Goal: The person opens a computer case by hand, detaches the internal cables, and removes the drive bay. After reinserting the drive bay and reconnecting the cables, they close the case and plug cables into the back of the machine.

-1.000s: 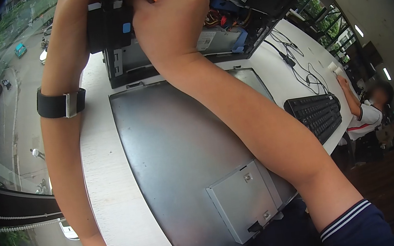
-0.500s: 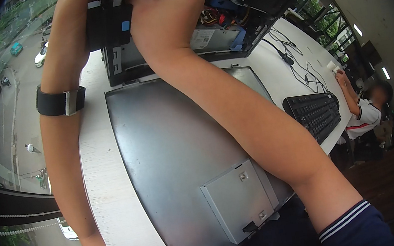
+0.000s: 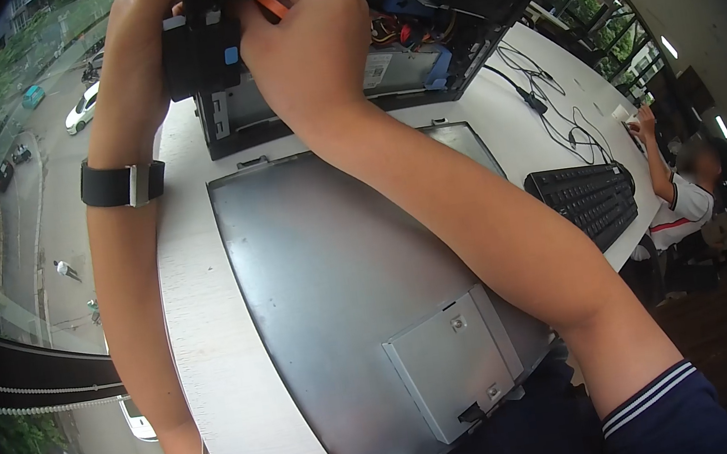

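An open black computer case (image 3: 347, 105) stands at the top of the view, with coloured wires (image 3: 397, 31) showing inside it. My right hand (image 3: 308, 46) is closed round an orange-handled tool (image 3: 269, 1) at the case's left part. The tool's far end is hidden. My left hand (image 3: 155, 2) is at the case's upper left side, beside a black part with a blue tab (image 3: 232, 55); its fingers are mostly out of sight. Below the case a grey metal side panel (image 3: 331, 259) lies flat under my right forearm.
A black keyboard (image 3: 585, 202) lies on the white table (image 3: 231, 373) at the right, with black cables (image 3: 540, 103) behind it. Another person (image 3: 686, 198) sits at the table's far right. Windows line the left side.
The view has shifted slightly. My right hand sits a little lower in the picture, and more of the orange handle shows. The other person's hand has risen.
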Demonstrator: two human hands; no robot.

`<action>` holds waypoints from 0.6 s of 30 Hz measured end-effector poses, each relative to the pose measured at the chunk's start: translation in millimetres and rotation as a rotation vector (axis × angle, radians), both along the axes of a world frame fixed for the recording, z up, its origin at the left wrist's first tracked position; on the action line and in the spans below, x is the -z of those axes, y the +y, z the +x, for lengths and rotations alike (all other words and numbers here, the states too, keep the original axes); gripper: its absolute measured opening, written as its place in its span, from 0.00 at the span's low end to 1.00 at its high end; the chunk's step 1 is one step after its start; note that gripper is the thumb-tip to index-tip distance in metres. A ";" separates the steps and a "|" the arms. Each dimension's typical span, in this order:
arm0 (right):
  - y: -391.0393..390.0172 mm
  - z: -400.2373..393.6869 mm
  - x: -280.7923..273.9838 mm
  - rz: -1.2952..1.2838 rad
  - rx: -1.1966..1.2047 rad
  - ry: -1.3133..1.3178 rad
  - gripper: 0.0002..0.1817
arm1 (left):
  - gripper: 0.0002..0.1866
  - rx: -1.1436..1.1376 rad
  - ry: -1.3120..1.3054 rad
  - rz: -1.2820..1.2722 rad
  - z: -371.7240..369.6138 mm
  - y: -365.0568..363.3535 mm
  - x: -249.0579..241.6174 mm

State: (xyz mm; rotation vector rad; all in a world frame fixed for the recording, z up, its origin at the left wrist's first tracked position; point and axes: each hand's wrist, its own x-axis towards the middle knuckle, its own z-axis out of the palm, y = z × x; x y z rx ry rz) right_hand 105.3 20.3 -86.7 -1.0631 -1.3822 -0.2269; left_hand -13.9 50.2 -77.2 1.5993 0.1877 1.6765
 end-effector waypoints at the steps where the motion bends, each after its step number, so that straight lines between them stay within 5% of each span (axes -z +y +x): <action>1: -1.7 0.8 -0.2 0.007 0.021 -0.027 0.10 | 0.27 -0.044 -0.007 0.047 1.5 6.4 2.5; 7: -21.4 8.4 -12.2 -0.043 -0.167 0.012 0.12 | 0.28 -0.105 0.027 -0.091 2.1 -2.3 0.2; 11: -18.7 7.4 -12.1 -0.078 -0.137 0.047 0.13 | 0.29 0.057 -0.015 -0.162 -1.0 -4.7 -3.5; 18: -2.7 3.8 -6.4 0.056 -0.097 -0.025 0.14 | 0.30 -0.052 -0.080 -0.051 11.8 -4.4 4.4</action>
